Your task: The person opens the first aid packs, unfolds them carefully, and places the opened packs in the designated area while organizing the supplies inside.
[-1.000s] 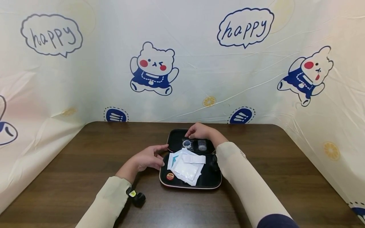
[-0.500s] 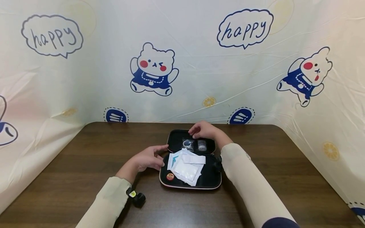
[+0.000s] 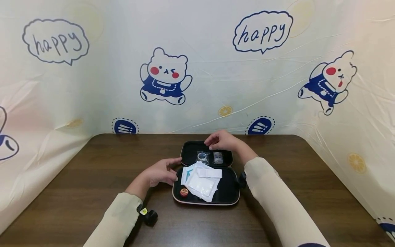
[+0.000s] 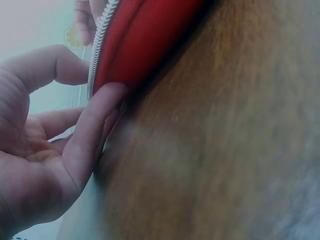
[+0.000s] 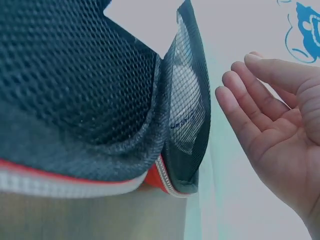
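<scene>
I have the right hand (image 3: 226, 141) loose-fingered, holding nothing, near the open case's (image 3: 227, 196) 1 o'clock rim; the left hand (image 3: 158, 173) rests relaxed fingers against its 9 o'clock edge. Flat white packets (image 3: 202, 187) cover its middle, red disc (image 3: 184, 192) at 8, bottle (image 3: 218, 158) at 1. Black mesh (image 5: 90, 90), red cloth (image 4: 150, 35), toothed silver zip (image 4: 101, 30); wood-grain desk (image 3: 123, 154).

- A creased pale backdrop (image 3: 210, 79) shows cartoon bears (image 3: 164, 90), "happy" speech bubbles (image 3: 263, 32) and orange slices (image 3: 225, 111).
- A brown wood-grain tabletop (image 3: 114, 161) gleams softly in front.
</scene>
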Demonstrator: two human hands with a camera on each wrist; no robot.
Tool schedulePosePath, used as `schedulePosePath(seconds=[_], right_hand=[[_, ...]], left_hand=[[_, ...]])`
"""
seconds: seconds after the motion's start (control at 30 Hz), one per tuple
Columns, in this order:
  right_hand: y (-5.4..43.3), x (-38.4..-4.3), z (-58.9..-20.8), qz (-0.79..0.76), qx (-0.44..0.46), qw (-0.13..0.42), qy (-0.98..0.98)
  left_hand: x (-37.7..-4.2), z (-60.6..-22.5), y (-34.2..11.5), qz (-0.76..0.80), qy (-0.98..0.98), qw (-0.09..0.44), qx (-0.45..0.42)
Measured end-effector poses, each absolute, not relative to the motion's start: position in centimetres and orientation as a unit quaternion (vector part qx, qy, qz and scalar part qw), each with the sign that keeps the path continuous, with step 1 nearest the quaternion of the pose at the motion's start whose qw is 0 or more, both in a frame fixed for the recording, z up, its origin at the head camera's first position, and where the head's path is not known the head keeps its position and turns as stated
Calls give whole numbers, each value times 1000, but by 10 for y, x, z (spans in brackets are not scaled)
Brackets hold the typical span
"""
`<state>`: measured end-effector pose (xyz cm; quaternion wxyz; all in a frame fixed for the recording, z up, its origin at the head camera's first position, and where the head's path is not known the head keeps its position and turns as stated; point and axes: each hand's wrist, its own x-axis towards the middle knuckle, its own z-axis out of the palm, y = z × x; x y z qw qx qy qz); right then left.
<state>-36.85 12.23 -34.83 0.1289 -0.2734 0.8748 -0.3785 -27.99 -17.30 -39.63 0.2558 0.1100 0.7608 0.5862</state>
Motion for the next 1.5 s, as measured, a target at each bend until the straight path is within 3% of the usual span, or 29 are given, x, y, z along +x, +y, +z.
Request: schedulePosePath(seconds=[1.03, 1.5], right_hand=[[75, -302, -326, -306, -466, 244, 793], [55, -297, -339, -299, -517, 283, 751]], left_hand=[[-275, -395, -172, 600, 747, 264, 113], [-280, -399, -177, 611, 728, 278, 141]])
